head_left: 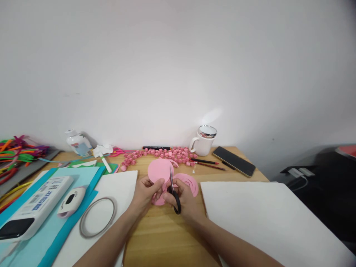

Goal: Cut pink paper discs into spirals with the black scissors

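Note:
My left hand (145,193) pinches a round piece of pink paper (158,170) by its lower edge, thumb on top. Black-handled scissors (177,202) sit in my right hand (182,196), fingers through the loops. Their blades point up along the right edge of the pink circle, where a thin curved strip of paper hangs off. Below and to the right, pink paper cut in a spiral (190,183) lies on the wooden table (167,237). More pink paper shows under my hands, partly hidden by them.
Many small pink rolled paper pieces (158,152) spread along the back. Behind them stand a white mug (204,141) and a white bottle (79,142). A phone (234,161) and pencils (205,161) lie right; white sheets (258,215), a tape roll (97,217) and blue paper flank my arms.

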Tool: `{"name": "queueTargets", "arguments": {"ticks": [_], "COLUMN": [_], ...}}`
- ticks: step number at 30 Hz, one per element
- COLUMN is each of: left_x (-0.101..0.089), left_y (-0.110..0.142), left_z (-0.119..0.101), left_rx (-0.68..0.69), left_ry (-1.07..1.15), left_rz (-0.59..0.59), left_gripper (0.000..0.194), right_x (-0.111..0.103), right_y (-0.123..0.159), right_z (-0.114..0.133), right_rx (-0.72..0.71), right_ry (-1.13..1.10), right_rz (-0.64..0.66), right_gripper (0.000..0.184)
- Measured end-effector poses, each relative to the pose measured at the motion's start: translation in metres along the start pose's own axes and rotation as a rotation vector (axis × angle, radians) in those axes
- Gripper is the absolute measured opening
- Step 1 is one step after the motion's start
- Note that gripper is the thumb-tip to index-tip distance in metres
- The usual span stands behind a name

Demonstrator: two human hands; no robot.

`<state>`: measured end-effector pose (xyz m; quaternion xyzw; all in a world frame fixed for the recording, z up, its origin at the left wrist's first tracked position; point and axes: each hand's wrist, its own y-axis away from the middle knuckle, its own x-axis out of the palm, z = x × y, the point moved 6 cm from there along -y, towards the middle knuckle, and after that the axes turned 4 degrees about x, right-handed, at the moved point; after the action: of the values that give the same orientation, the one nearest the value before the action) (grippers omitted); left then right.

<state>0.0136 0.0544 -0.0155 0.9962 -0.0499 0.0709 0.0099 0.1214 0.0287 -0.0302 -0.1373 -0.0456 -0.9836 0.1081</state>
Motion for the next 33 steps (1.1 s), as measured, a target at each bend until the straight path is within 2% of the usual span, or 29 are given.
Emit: {"name": "queueTargets", "arguments": {"ticks": [13, 20, 27, 33], "left_x": [-0.0001, 0.0000, 0.0006, 0.0014], "left_y": [-0.0003, -0.0026, -0.0013, 0.0004], "left_z": [-0.0022, 0.0034, -0.0010, -0.0026], "left_rx": [0.025, -0.032, -0.044, -0.029], "left_ry": [0.085, 0.189, 0.153, 0.092], "left_rz": [0.006, 0.035, 0.010, 0.004], "left_gripper": [0.032, 0.025, 0.028, 0.030], "right_x": [-0.0009, 0.0010, 0.0015, 0.0011], "right_y": [0.0005, 0.0010, 0.0007, -0.0004], "right_z": [-0.0003, -0.0005, -0.0065, 0.0013], "right_rx": [0.024, 0.052, 0.088, -0.010], "right_ry": [0.057, 0.072, 0.055, 0.026], "right_rz": [-0.017, -0.017, -0.010, 0.008], "right_gripper": [0.031, 0.030, 0.033, 0.039]}}
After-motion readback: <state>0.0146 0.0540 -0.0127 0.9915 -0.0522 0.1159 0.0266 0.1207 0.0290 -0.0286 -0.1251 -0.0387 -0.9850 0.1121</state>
